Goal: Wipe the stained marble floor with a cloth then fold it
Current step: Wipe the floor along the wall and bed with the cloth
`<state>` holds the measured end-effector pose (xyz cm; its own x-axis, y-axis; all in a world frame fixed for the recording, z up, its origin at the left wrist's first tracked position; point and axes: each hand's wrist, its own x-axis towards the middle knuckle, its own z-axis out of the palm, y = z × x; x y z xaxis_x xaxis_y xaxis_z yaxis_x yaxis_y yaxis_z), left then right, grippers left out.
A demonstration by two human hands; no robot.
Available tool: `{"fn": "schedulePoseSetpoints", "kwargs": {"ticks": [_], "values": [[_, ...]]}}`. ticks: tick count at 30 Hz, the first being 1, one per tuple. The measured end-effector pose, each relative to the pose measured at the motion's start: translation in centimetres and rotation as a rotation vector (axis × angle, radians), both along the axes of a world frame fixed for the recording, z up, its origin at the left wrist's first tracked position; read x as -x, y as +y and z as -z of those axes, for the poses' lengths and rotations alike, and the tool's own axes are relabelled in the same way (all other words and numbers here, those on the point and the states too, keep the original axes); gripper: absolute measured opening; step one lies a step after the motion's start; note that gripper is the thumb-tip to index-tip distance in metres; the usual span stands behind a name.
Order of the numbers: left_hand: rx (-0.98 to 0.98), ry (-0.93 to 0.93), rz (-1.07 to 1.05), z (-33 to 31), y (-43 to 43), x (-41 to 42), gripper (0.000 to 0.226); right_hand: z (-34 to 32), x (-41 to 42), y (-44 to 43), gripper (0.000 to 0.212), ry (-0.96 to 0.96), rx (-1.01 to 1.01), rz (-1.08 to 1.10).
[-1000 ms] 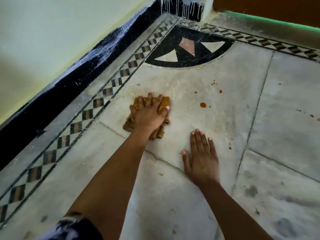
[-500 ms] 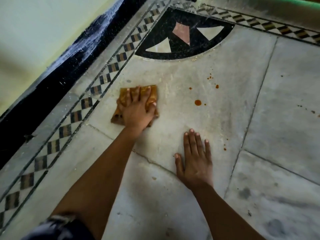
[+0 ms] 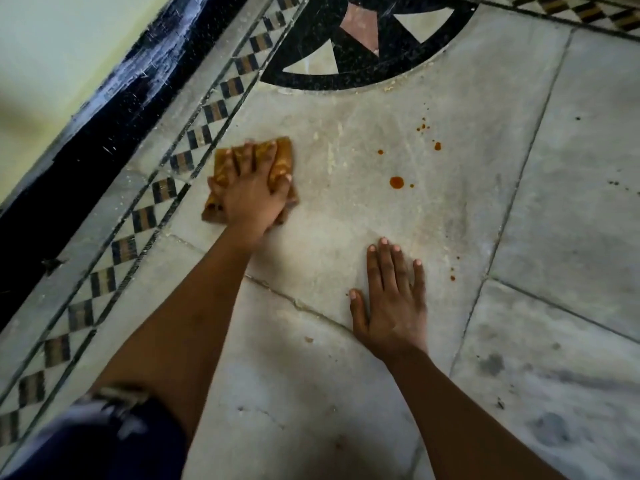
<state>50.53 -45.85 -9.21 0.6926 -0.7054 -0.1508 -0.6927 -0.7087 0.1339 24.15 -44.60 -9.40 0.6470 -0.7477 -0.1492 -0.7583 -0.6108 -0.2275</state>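
A folded mustard-brown cloth [image 3: 284,154] lies on the pale marble floor [image 3: 346,220], close to the checkered border. My left hand [image 3: 251,195] presses flat on top of it, fingers spread over it and thumb hooked at its right edge. My right hand [image 3: 391,306] rests palm down on the bare marble, fingers apart, holding nothing. To the right of the cloth sits a round orange-red stain [image 3: 396,182], with smaller drops [image 3: 437,145] beyond it and tiny specks [image 3: 452,277] near my right fingertips.
A checkered inlay border [image 3: 166,188] runs diagonally on the left, beside a black skirting [image 3: 104,109] under a pale wall. A black curved inlay [image 3: 346,64] fills the far corner. Dark specks [image 3: 616,183] mark the right slab. A cracked joint [image 3: 294,301] crosses between my arms.
My left hand has slid the cloth leftward, away from the round stain and toward the checkered border. My right hand stays planted. The view has tilted further down.
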Motion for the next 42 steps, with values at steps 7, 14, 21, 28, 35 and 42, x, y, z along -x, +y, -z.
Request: {"fn": "schedulePoseSetpoints", "kwargs": {"ticks": [7, 14, 21, 28, 35, 42], "values": [[-0.004, -0.061, 0.427, 0.4, 4.5, 6.0, 0.068, -0.2, 0.1, 0.0, 0.069, 0.022, 0.000, -0.007], [-0.036, -0.052, 0.123, 0.1, 1.9, -1.5, 0.065, 0.1, 0.2, 0.1, 0.068, -0.006, -0.005, -0.004], [0.020, -0.047, 0.319, 0.5, -0.5, 4.9, 0.066, 0.2, 0.1, 0.1, 0.069, 0.014, 0.002, -0.008], [0.024, -0.037, 0.112, 0.0, 1.4, -0.2, 0.066, 0.3, 0.1, 0.0, 0.069, 0.015, -0.008, -0.010], [0.003, -0.048, 0.218, 0.4, -7.9, 4.1, 0.061, 0.3, 0.2, -0.1, 0.068, -0.006, 0.011, 0.000], [0.057, -0.051, 0.230, 0.4, -0.5, 3.0, 0.059, 0.6, 0.3, 0.0, 0.070, -0.037, 0.007, -0.011]]}}
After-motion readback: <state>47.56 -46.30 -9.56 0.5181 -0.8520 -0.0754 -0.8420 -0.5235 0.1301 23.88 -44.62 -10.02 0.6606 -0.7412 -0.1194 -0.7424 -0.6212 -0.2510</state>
